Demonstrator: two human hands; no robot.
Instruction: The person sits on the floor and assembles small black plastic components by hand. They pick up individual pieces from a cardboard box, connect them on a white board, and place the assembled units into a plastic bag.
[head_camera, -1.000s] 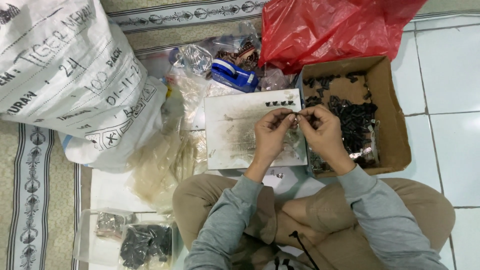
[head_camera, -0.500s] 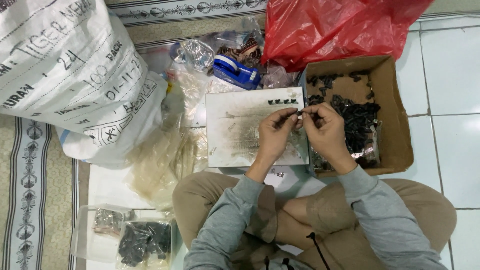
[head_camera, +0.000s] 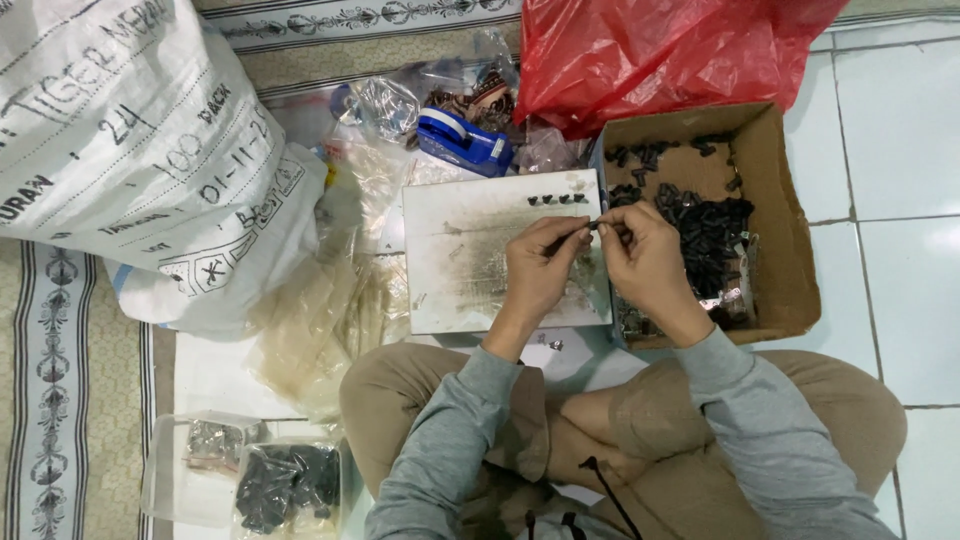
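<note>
Both hands meet over the right edge of a white board (head_camera: 470, 260), fingertips pinched on 1 small dark part (head_camera: 592, 225) — the left hand (head_camera: 540, 268) from the left, the right hand (head_camera: 645, 262) from the right. The part (too small to read its shape) seems to lie crosswise between them. Both wrists angle up from grey sleeves, forearms rising from crossed legs. A row of small black pieces (head_camera: 558, 200) sits on the board just above — a cardboard box (head_camera: 790, 250) of black parts lies right, a blue tape dispenser (head_camera: 465, 140) beyond.

The person wears grey long sleeves and tan trousers (a black drawstring dangles).
</note>
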